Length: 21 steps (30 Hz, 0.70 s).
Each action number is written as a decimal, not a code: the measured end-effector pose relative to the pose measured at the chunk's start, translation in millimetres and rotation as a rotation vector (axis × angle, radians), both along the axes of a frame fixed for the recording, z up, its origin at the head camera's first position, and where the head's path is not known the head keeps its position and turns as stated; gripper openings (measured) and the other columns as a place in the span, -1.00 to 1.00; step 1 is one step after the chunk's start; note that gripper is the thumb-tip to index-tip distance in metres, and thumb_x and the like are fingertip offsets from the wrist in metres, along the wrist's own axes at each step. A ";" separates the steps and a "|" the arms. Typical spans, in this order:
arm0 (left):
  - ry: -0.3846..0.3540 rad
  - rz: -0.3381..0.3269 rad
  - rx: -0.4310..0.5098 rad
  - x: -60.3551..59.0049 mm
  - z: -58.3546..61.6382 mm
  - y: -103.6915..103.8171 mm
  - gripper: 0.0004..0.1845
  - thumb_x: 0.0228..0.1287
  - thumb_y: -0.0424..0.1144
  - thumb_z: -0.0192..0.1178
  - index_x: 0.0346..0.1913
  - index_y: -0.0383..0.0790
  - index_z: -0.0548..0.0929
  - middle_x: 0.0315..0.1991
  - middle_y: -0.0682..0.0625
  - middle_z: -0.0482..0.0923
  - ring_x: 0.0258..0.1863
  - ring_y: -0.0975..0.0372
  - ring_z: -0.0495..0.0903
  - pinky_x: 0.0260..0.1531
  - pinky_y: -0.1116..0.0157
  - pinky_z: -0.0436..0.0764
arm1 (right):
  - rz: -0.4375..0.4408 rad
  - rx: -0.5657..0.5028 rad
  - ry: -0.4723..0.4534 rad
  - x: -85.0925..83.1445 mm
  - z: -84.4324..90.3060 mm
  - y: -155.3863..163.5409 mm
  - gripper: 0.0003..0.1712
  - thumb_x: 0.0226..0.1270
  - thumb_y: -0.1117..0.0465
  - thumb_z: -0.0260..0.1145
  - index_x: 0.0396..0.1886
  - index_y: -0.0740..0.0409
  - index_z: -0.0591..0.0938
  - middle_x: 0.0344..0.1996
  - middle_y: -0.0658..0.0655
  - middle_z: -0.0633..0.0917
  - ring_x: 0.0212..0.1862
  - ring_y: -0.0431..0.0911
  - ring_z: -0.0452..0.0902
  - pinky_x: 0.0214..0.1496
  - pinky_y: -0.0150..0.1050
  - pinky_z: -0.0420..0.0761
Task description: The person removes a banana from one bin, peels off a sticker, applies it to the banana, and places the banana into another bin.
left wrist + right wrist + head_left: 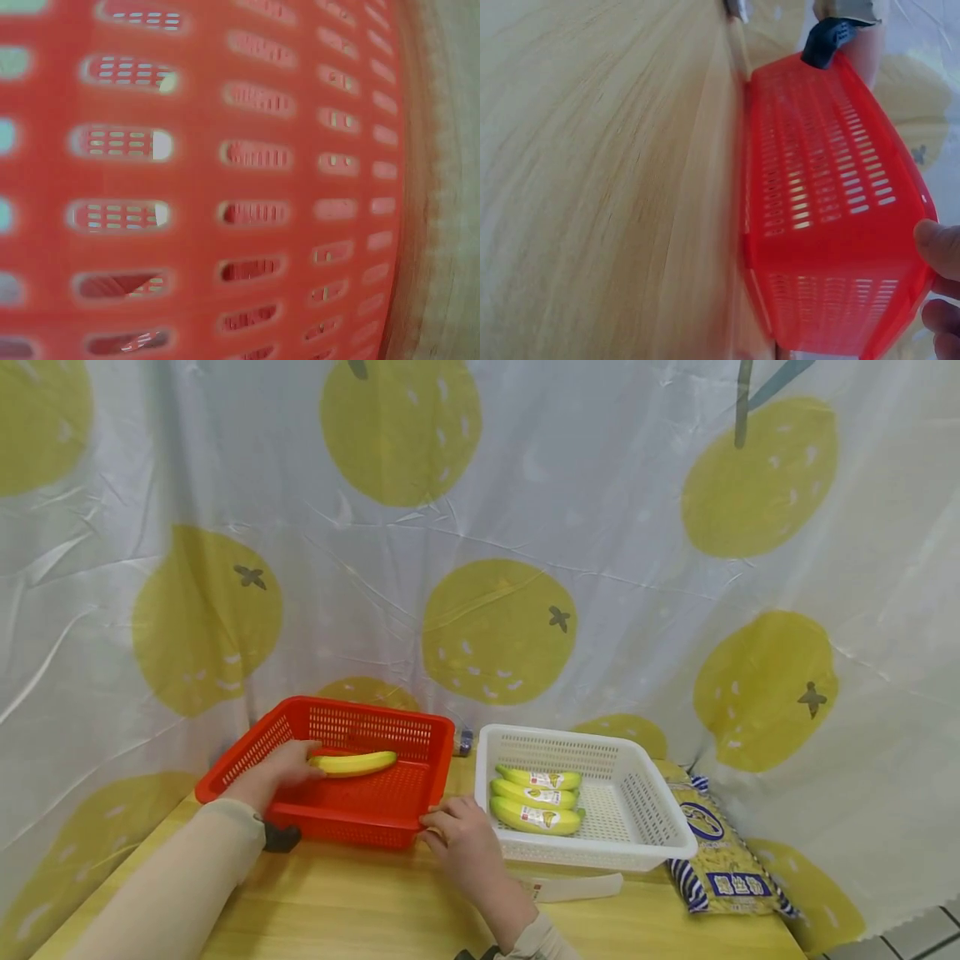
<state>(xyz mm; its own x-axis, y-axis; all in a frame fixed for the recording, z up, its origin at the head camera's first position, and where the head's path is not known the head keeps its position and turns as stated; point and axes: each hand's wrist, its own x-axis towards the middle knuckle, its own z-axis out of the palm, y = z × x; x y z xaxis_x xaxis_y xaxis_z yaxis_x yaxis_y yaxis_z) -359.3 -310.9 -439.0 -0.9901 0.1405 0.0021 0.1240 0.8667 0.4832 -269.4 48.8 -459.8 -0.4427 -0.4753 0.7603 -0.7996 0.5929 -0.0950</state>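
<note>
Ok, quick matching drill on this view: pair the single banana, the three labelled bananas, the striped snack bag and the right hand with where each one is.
Things:
1. single banana
2. three labelled bananas
3. striped snack bag
4. right hand

Places:
A. in the white basket
B. at the near corner of the red basket
C. on the table, right of the white basket
D. in the red basket, gripped by the left hand

Pairs: 1-D, 2-A, 3-C, 4-B

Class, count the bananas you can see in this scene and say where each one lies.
4. One banana lies in the red basket, held by the left hand. Three labelled bananas lie side by side in the white basket. None seems hidden.
</note>
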 end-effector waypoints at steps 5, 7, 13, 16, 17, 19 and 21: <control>0.001 0.013 0.016 4.3 1.9 4.3 -0.57 0.20 -0.22 0.49 0.00 -0.48 0.68 -0.11 -0.30 0.69 -0.19 -0.01 0.56 0.02 -0.05 0.57 | -0.001 -0.006 -0.031 0.3 -0.9 0.9 -0.82 0.08 0.21 0.66 -0.29 0.02 0.84 -0.33 -0.08 0.72 -0.20 -0.18 0.55 -0.10 -0.38 0.59; -0.011 0.026 0.039 5.4 2.1 5.5 -0.59 0.15 -0.19 0.53 -0.08 -0.43 0.69 -0.15 -0.23 0.69 -0.19 0.02 0.55 -0.02 0.00 0.56 | -0.002 -0.005 -0.039 0.3 -1.0 1.0 -0.82 0.10 0.21 0.65 -0.29 0.02 0.84 -0.33 -0.08 0.72 -0.20 -0.19 0.55 -0.10 -0.39 0.59; -0.054 -0.032 0.065 3.7 0.3 5.5 -0.59 0.10 -0.20 0.57 -0.09 -0.40 0.69 -0.16 -0.19 0.70 -0.15 0.01 0.60 0.04 -0.06 0.59 | 0.003 -0.005 -0.024 -0.4 -1.0 0.7 -0.83 0.10 0.21 0.64 -0.29 0.04 0.84 -0.33 -0.06 0.74 -0.20 -0.17 0.57 -0.09 -0.35 0.60; -0.059 -0.075 0.048 3.1 -0.2 5.0 -0.60 0.10 -0.20 0.56 -0.07 -0.39 0.73 -0.15 -0.18 0.73 -0.13 0.01 0.64 0.08 -0.09 0.59 | -0.002 -0.006 -0.003 -0.7 -0.9 0.0 -0.83 0.11 0.21 0.64 -0.29 0.04 0.85 -0.32 -0.06 0.75 -0.19 -0.17 0.59 -0.06 -0.34 0.61; -0.059 -0.088 0.044 3.0 -0.4 4.3 -0.61 0.10 -0.20 0.57 -0.08 -0.38 0.74 -0.15 -0.17 0.73 -0.14 0.02 0.64 0.07 -0.09 0.60 | 0.000 -0.006 0.003 -0.6 -0.5 -0.3 -0.84 0.11 0.21 0.64 -0.28 0.04 0.85 -0.31 -0.05 0.76 -0.19 -0.16 0.60 -0.04 -0.34 0.62; -0.067 -0.101 0.047 2.3 -0.6 4.0 -0.63 0.10 -0.20 0.57 -0.10 -0.34 0.77 -0.17 -0.14 0.74 -0.16 0.06 0.63 0.05 -0.06 0.61 | 0.003 -0.004 0.001 -0.6 -0.1 -0.4 -0.84 0.12 0.22 0.63 -0.27 0.05 0.85 -0.29 -0.04 0.77 -0.17 -0.16 0.61 -0.02 -0.33 0.63; -0.074 -0.108 0.057 0.9 -0.4 4.5 -0.66 0.09 -0.18 0.57 -0.13 -0.31 0.77 -0.18 -0.11 0.73 -0.18 0.08 0.61 0.03 -0.03 0.61 | 0.004 0.000 -0.004 -1.0 0.4 0.3 -0.84 0.14 0.22 0.62 -0.26 0.06 0.85 -0.28 -0.03 0.78 -0.17 -0.15 0.61 -0.01 -0.32 0.63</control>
